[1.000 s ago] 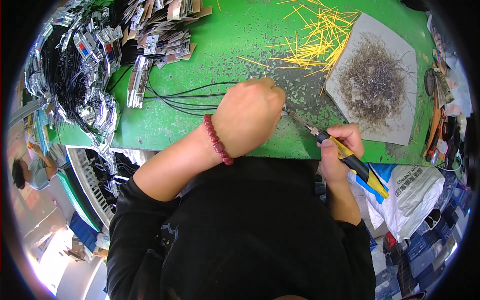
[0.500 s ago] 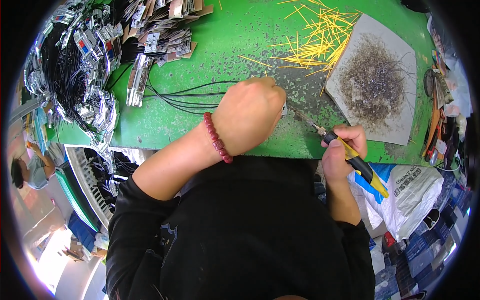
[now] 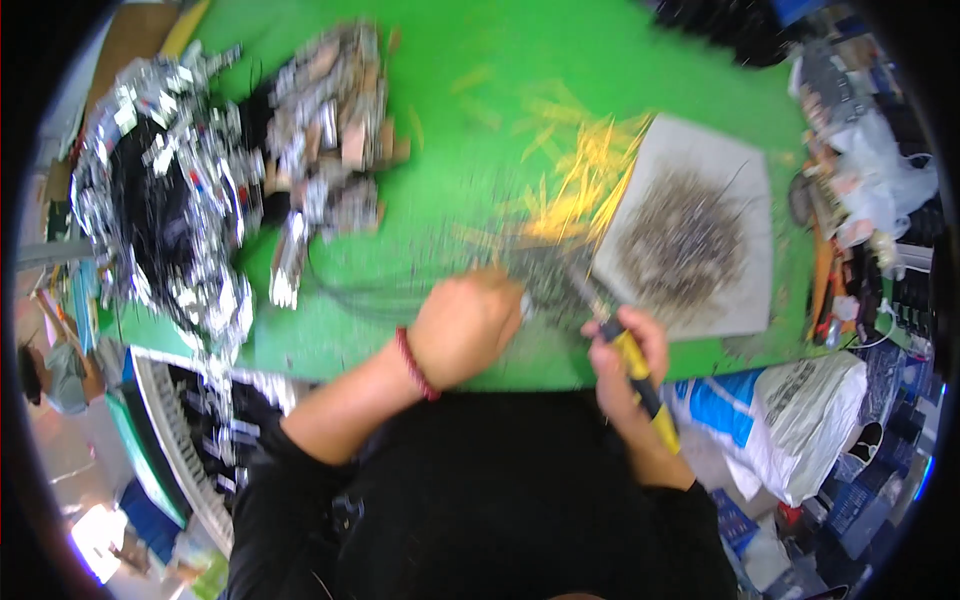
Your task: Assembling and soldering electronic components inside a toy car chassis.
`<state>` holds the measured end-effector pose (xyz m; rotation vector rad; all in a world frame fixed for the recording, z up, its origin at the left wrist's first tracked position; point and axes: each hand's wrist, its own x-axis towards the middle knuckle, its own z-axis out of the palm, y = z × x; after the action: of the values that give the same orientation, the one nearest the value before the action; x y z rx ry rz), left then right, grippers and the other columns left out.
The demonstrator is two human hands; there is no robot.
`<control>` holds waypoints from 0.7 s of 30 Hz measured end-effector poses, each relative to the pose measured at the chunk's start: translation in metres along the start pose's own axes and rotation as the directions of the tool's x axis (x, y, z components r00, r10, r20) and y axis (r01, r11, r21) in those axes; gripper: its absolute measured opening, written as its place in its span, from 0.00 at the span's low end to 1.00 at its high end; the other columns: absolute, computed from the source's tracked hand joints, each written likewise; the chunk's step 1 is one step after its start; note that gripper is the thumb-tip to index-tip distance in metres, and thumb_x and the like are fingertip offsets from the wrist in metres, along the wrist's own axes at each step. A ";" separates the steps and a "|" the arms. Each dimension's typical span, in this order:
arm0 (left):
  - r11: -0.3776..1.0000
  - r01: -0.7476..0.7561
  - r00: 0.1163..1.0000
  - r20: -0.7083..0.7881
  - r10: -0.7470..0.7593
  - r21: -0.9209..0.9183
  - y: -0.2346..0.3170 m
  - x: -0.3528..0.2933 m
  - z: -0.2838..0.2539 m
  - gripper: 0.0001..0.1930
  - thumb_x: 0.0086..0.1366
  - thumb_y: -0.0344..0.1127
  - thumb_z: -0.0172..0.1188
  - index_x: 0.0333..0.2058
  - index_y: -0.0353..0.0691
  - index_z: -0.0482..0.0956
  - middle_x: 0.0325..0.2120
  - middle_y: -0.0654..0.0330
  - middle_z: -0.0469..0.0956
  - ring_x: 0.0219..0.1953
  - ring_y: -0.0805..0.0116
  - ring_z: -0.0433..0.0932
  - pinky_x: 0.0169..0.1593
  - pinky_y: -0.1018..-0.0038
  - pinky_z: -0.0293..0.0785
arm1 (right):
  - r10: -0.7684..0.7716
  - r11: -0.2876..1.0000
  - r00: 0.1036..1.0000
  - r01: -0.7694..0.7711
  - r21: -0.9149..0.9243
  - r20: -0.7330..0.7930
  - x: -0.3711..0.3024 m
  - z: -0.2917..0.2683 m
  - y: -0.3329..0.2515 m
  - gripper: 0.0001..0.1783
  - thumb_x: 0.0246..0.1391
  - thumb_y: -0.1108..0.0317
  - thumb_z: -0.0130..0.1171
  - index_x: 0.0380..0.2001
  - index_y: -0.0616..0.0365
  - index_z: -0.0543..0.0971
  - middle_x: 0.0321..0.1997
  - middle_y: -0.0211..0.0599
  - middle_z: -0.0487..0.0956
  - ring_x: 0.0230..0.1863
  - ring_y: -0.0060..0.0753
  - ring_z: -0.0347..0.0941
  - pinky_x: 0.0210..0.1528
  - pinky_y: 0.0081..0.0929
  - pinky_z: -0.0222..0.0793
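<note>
- Left hand (image 3: pixel 470 325) fisted on the green table (image 3: pixel 420 120), closed over black wires (image 3: pixel 370 300) that trail off to the left.
- Right hand (image 3: pixel 625 355) wrapped around yellow-handled pliers (image 3: pixel 630 365); tip points up-left toward the left fist, blurred, contact unclear.
- Grey sheet (image 3: pixel 740 300) just right of the pliers tip, with a heap of wire scraps (image 3: pixel 680 240) on it.
- Yellow strips (image 3: pixel 580 180) scattered beside the sheet's left edge.
- Silver-black bundle pile (image 3: pixel 170 220) far left.
- White bag (image 3: pixel 800 410) off the table edge, lower right.
</note>
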<state>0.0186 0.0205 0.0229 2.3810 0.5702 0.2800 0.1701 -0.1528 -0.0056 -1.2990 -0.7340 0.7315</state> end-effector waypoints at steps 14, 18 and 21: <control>0.992 -0.115 0.990 -0.084 0.111 -0.044 0.013 0.015 -0.050 0.08 0.53 0.33 0.66 0.30 0.38 0.78 0.30 0.54 0.78 0.34 0.52 0.78 0.37 0.62 0.76 | -0.436 0.067 0.683 0.674 -0.736 0.586 0.245 -0.049 -0.096 0.15 0.51 0.73 0.57 0.43 0.47 0.77 0.34 0.37 0.82 0.25 0.35 0.77 0.26 0.29 0.73; 0.987 -0.137 0.987 -0.091 0.129 -0.082 0.009 0.015 -0.053 0.07 0.53 0.32 0.66 0.30 0.38 0.78 0.30 0.53 0.79 0.34 0.52 0.79 0.37 0.62 0.76 | -0.138 -0.505 0.534 0.686 -0.523 0.834 0.374 -0.054 -0.091 0.14 0.51 0.68 0.54 0.42 0.47 0.69 0.55 0.53 0.76 0.30 0.38 0.79 0.29 0.34 0.74; 0.983 -0.102 0.994 -0.065 0.093 -0.155 0.012 0.005 -0.052 0.06 0.54 0.32 0.67 0.29 0.39 0.79 0.30 0.56 0.80 0.35 0.55 0.80 0.38 0.65 0.77 | 0.042 -0.582 0.510 0.711 -0.394 0.859 0.411 -0.046 -0.091 0.08 0.53 0.67 0.52 0.38 0.48 0.70 0.42 0.48 0.79 0.29 0.39 0.78 0.29 0.33 0.74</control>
<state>0.0092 0.0433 0.0705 2.2557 0.4409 0.4230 0.4503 0.1450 0.1054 -1.8096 -2.7088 -0.9541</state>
